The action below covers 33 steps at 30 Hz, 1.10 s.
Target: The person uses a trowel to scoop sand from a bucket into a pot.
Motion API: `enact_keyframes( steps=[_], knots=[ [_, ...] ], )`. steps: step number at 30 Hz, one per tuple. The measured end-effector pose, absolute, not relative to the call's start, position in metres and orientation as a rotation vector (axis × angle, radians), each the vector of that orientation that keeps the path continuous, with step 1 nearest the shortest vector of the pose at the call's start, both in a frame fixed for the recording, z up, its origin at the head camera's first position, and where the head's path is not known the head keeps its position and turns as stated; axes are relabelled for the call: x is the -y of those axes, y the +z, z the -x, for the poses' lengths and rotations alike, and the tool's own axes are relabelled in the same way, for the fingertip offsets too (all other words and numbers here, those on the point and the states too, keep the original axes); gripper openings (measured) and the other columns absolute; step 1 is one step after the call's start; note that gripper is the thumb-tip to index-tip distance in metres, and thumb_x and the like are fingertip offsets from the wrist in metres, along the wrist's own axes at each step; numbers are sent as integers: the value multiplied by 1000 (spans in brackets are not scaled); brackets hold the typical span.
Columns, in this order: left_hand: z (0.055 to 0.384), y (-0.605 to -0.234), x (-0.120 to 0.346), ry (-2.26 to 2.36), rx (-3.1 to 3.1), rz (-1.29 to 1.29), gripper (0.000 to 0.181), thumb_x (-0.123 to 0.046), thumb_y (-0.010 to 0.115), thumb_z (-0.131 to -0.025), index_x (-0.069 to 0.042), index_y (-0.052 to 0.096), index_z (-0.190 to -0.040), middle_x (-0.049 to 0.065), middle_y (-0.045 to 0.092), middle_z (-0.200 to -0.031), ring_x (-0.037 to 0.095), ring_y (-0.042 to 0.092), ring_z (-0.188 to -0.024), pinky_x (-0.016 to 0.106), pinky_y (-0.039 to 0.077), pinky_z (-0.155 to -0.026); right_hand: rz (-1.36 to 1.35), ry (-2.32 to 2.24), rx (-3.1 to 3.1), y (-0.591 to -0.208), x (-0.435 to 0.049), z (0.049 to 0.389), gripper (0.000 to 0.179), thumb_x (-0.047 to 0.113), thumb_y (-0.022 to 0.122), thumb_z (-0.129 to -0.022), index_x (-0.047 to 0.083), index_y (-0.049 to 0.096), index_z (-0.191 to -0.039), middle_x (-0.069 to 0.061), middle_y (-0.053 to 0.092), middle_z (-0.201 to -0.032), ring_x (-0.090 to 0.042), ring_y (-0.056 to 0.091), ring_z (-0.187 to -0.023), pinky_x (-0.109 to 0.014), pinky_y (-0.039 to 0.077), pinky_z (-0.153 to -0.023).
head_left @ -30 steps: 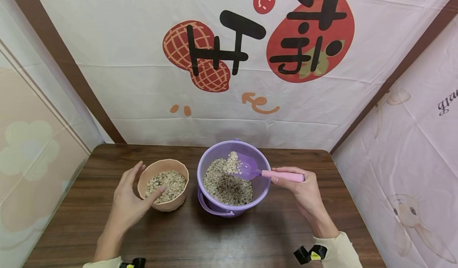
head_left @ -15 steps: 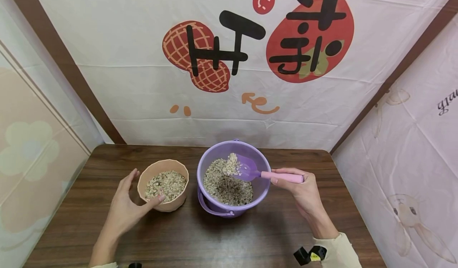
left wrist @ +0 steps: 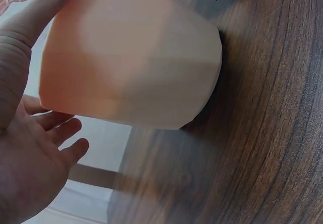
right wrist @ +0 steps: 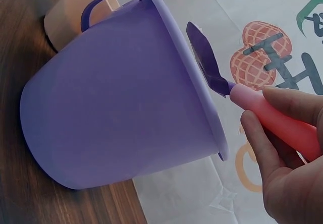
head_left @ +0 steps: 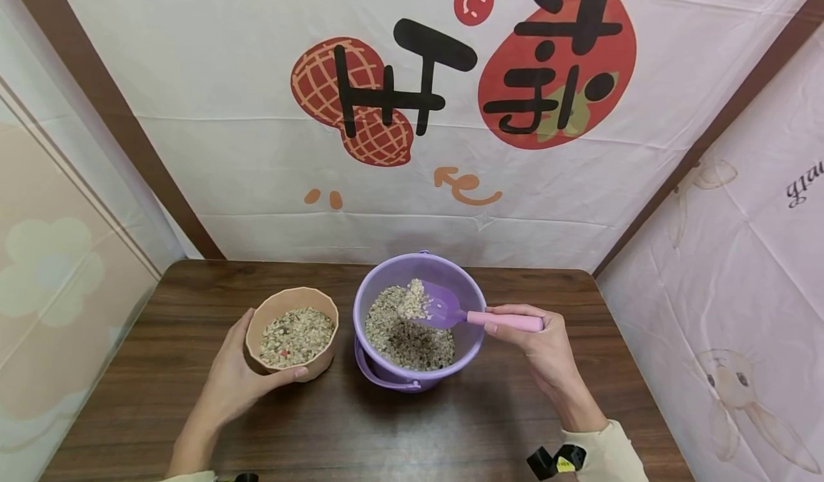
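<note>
My right hand [head_left: 547, 350] holds the pink handle of a small purple shovel [head_left: 444, 307] over a purple bucket [head_left: 473, 339]. Pale, coarse grains [head_left: 414, 300] lie on the shovel's blade, towards its tip. Inside the bucket is a bed of mixed gravel-like grains [head_left: 412, 346]. To the left, a peach faceted pot [head_left: 315, 369] holds similar grains with a small red speck. My left hand [head_left: 234, 378] grips this pot, thumb along the near side below the rim and fingers at the left side. In the left wrist view the pot's wall [left wrist: 131, 62] hides some fingertips.
Both containers stand on a dark wooden table [head_left: 425, 439]. The bucket's handle [head_left: 380, 376] hangs down on its near left side. A printed white cloth [head_left: 257, 160] rises behind the table's back edge, and more cloths hang at both sides.
My left thumb has moved from over the pot's grains to its near outer side, and the fingers have come against the pot. The right hand and shovel have shifted very slightly left.
</note>
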<state>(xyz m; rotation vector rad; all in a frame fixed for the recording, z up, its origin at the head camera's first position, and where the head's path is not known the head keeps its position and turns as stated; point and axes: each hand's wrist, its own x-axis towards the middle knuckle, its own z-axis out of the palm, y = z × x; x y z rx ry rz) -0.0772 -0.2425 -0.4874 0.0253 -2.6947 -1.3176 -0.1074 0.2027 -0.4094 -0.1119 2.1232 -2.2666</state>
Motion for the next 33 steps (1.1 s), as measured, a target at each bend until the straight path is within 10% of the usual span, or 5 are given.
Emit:
enact_keyframes(
  steps=[33],
  knots=[
    [79, -493, 243, -1289, 2679, -37, 134, -39, 98, -62, -1, 17, -161, 33, 32, -153, 54, 34, -137, 73, 33, -101, 318, -2092, -2119, -395, -110, 119, 28, 5, 89, -75, 0, 79, -101, -14, 77, -89, -17, 73, -78, -25, 58, -64]
  ],
)
